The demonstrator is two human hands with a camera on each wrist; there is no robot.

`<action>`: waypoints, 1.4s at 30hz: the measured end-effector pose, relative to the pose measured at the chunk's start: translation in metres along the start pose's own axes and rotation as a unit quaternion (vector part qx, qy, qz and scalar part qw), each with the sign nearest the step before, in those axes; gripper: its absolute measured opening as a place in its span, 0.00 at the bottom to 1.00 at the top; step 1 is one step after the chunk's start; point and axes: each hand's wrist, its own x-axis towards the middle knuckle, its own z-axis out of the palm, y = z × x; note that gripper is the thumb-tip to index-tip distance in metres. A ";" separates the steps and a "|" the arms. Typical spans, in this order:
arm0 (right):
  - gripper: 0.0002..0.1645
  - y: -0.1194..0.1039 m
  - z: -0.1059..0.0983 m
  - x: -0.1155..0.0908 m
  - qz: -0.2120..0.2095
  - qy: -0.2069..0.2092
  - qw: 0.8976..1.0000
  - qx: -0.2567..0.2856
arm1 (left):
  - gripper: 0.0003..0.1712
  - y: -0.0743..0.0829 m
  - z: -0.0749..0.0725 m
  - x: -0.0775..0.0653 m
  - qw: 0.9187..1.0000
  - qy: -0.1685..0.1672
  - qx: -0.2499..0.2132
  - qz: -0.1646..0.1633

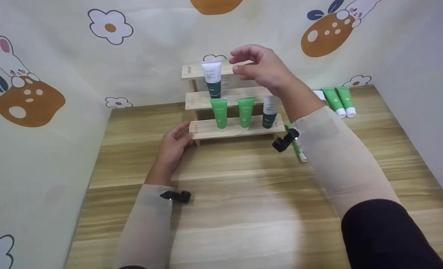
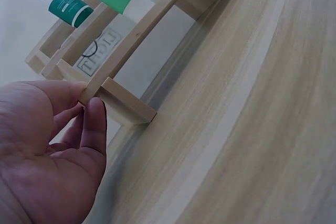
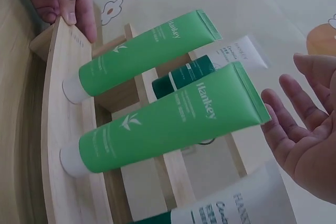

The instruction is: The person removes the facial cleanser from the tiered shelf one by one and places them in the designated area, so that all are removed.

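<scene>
Black cloth of the right sleeve (image 1: 385, 231) is seen nearest the camera, at 5 o'clock in the head view. Toward 9 o'clock, one end of the lowest tier of a pale wooden three-tier rack (image 1: 234, 129) is pinched between thumb and fingers of the left hand (image 1: 172, 147). On that rack, toward 12 o'clock, four tubes are stood upright: a white-and-dark-green plastic tube (image 1: 212, 76) on the middle tier; on the lowest, two bright green plastic tubes (image 1: 220, 112) and a second white-and-dark-green tube (image 1: 270, 112). Nothing is held by the right hand (image 1: 264, 69) at 1 o'clock, its fingers loosely bent, parted from the thumb.

Placing is judged partly done, since a green tube (image 1: 300, 151), partly covered by a black wrist mount (image 1: 286, 140), is left lying at 3 o'clock on the wood-grain table (image 1: 221, 209). Between 2 and 3, a pale item (image 1: 320, 95) and two more green tubes (image 1: 334, 102) are seen. The upper tiers' ends are blocked by the right forearm (image 1: 301, 99).
</scene>
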 end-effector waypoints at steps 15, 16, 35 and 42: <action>0.21 -0.013 0.031 0.027 0.037 -0.016 0.995 -0.095 | 0.31 0.000 0.000 -0.002 1.000 0.006 0.011 0.002; 0.20 -0.013 0.032 0.028 0.041 -0.013 0.994 -0.100 | 0.31 0.000 -0.001 -0.002 1.000 0.005 0.011 0.002; 0.18 -0.008 0.034 0.026 0.031 0.013 0.997 -0.075 | 0.31 0.001 0.001 0.000 1.000 -0.001 0.000 0.001; 0.16 -0.008 0.016 0.016 0.054 0.030 0.994 -0.092 | 0.31 0.004 0.002 -0.001 1.000 -0.004 -0.011 -0.005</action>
